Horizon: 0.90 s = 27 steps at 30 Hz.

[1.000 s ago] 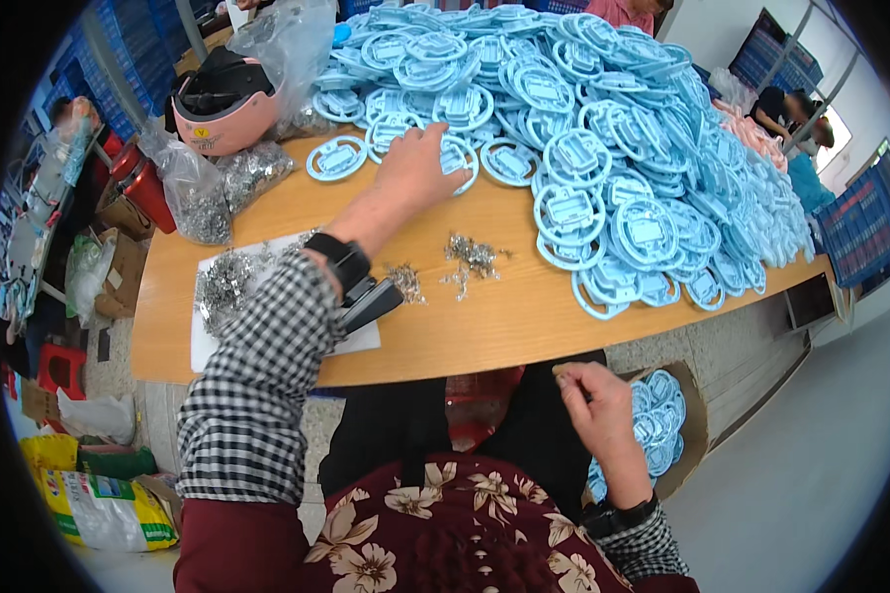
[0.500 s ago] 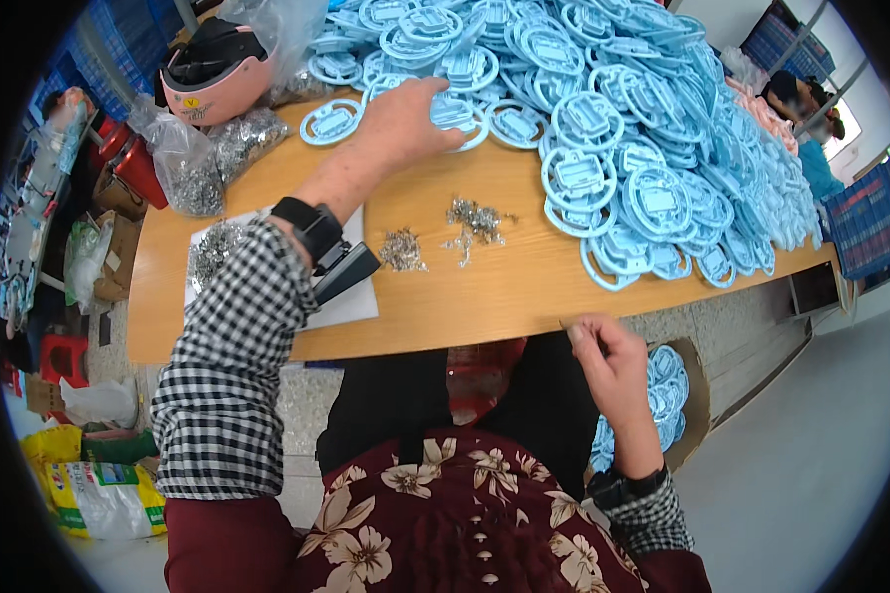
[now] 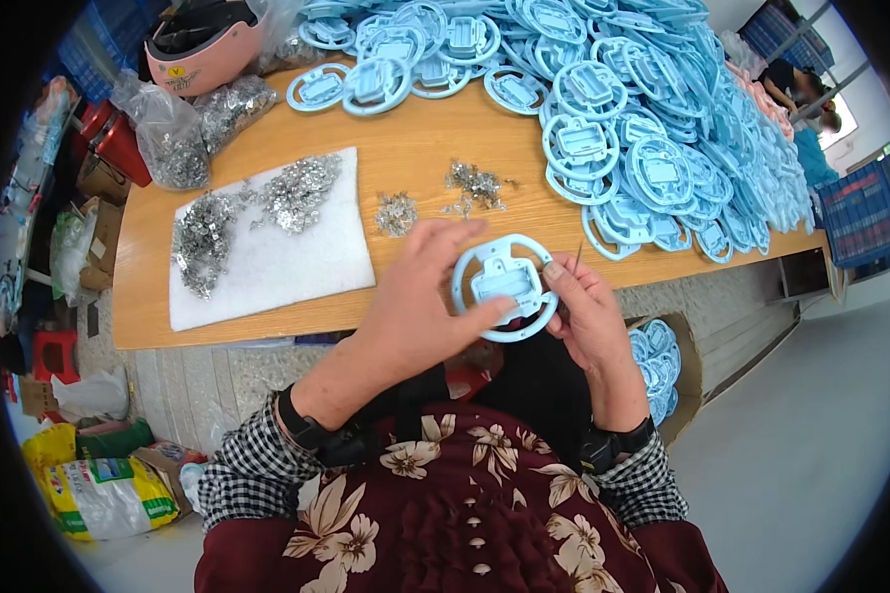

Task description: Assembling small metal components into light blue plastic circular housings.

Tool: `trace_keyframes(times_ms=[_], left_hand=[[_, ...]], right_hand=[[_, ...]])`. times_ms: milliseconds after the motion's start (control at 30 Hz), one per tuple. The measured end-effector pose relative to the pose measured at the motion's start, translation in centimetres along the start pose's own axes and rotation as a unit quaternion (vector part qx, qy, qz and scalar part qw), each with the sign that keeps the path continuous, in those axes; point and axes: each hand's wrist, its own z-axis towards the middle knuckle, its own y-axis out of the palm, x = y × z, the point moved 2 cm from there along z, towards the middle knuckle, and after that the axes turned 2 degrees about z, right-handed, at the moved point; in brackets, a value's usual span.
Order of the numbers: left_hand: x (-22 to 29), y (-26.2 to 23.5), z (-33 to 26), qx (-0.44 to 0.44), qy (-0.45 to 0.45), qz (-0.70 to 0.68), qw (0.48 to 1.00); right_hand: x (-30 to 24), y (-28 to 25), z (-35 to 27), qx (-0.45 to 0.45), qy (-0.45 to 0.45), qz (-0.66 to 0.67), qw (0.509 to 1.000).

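In front of me, over the table's near edge, a light blue plastic toy steering wheel (image 3: 504, 280) is held tilted, its recessed middle facing up. My left hand (image 3: 415, 292) is on its left side, thumb across the lower middle and fingers around the far left rim. My right hand (image 3: 588, 306) pinches the right rim. A thin dark pointed tool (image 3: 578, 254) sticks up from the right fingers; its lower part is hidden. Beyond the wheel lie two small heaps of metal pieces (image 3: 396, 212) on the wooden table (image 3: 425, 311).
A large pile of light blue steering wheels (image 3: 653, 178) covers the far right. Left, a white pad (image 3: 277, 272) carries silvery metal pieces. Behind it are plastic bags (image 3: 173, 148) and a pink helmet (image 3: 203, 64). A cardboard box (image 3: 682, 346) of blue wheels stands below right.
My left hand has come back from the pile with a steering wheel, uncovering the white pad. My right hand has moved up and inward and now grips the rim.
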Motion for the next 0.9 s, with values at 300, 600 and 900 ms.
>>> trace_keyframes(times_ms=[300, 600, 900], left_hand=[[-3.9, -0.7, -0.6, -0.099, -0.303, -0.321, 0.892], [-3.8, -2.4, -0.7, -0.104, -0.325, -0.401, 0.850], [-4.5, -1.8, -0.4, -0.110, -0.322, -0.370, 0.865]], right_hand=[[-1.4, 2.8, 1.5, -0.031, -0.038, -0.246, 0.968], [-4.1, -1.4, 8.0, 0.129, -0.245, -0.588, 0.760], [-4.2, 0.4, 12.1, 0.118, -0.146, -0.626, 0.757]])
